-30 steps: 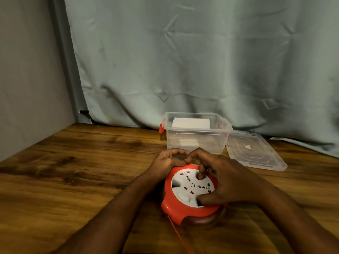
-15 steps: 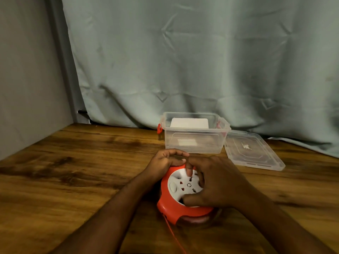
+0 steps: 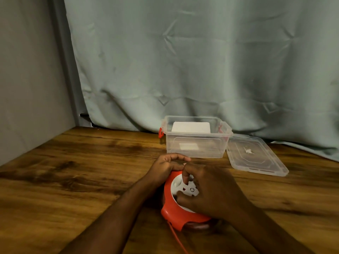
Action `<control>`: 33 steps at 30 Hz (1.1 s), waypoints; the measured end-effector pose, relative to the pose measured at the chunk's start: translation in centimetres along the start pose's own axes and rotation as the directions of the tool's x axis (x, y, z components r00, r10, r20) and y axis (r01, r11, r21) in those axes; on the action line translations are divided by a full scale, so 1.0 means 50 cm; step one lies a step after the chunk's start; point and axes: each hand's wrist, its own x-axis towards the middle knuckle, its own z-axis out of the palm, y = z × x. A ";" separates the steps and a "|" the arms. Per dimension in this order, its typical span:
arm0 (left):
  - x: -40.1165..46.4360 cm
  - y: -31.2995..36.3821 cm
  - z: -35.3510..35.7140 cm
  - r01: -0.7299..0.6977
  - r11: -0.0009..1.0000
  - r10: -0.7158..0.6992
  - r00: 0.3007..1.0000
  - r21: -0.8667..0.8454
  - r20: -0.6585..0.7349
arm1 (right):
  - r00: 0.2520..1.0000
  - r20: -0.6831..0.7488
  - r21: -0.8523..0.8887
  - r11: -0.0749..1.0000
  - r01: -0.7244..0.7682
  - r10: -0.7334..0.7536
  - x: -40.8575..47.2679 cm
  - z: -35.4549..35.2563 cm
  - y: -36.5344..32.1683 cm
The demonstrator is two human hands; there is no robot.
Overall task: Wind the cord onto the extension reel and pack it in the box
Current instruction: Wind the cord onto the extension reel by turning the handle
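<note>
A round orange extension reel with a white socket face lies flat on the wooden table in front of me. My left hand grips its far left rim. My right hand lies over the white face with fingertips pressed into it and covers most of it. An orange cord runs from the reel's near edge toward me and out of view. A clear plastic box with red clips stands open behind the reel, with something white inside.
The box's clear lid lies flat on the table to the right of the box. A grey-green curtain hangs along the back edge. A grey wall closes the left side.
My right hand has swept leftward over the white face, turning it; the sockets have rotated and more of the face is covered. My left hand stays on the rim.
</note>
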 end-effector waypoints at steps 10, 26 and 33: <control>-0.002 0.004 0.003 -0.020 0.999 0.021 1.000 -0.036 0.019 | 0.968 0.210 0.108 0.987 0.119 -0.139 0.000 -0.060 0.073; -0.001 -0.004 0.001 -0.009 0.999 0.009 1.000 -0.035 -0.003 | 0.956 0.200 0.266 0.951 0.155 -0.212 0.006 -0.047 0.103; 0.001 -0.007 0.001 -0.017 1.000 0.017 1.000 -0.018 -0.003 | 0.958 0.197 0.259 0.953 0.155 -0.209 0.006 -0.040 0.105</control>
